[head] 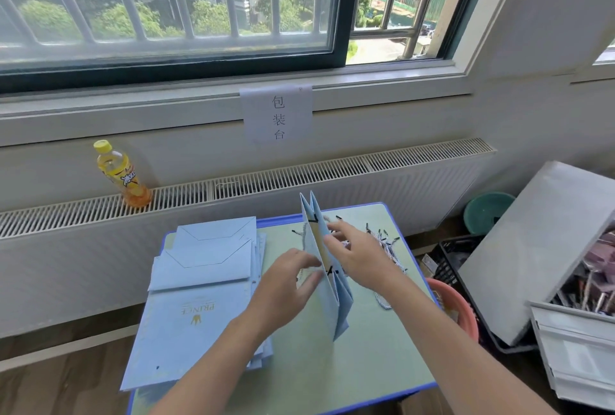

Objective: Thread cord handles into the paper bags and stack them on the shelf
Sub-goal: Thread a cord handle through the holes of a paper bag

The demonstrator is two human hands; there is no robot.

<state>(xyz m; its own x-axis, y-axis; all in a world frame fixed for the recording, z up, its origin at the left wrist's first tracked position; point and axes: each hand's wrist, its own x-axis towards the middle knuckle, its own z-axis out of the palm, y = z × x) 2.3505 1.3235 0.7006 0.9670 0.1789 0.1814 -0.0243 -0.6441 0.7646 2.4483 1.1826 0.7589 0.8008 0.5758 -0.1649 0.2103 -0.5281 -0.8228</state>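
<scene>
Two hands work one pale blue bag [324, 268] that stands on edge near the middle of the table [332, 371], its folded gussets fanned toward the camera and its pointed corners up. The left hand [286, 284] is against the bag's left face, fingers bent round the near panel at about mid-height, thumb on the paper; it grips the bag. The right hand [357, 253] reaches in from the other side, its fingers spread and lying against the bag's right face near the top edge, where a black cord tip [312, 221] shows at a hole. Whether those fingers pinch a cord cannot be told; they look nearly straight. So the bag sits between the two hands, touching both.

Left of it lies a stack of flat bags [199, 298], the top ones turned with their folded bottoms up, one below showing gold print. Behind and right of the right hand a heap of cords [387, 244] with black tips lies on the table.

A yellow bottle [121, 175] stands on the radiator grille [299, 175] under the window. A pink basin [456, 308] is just beside the table's right edge.
</scene>
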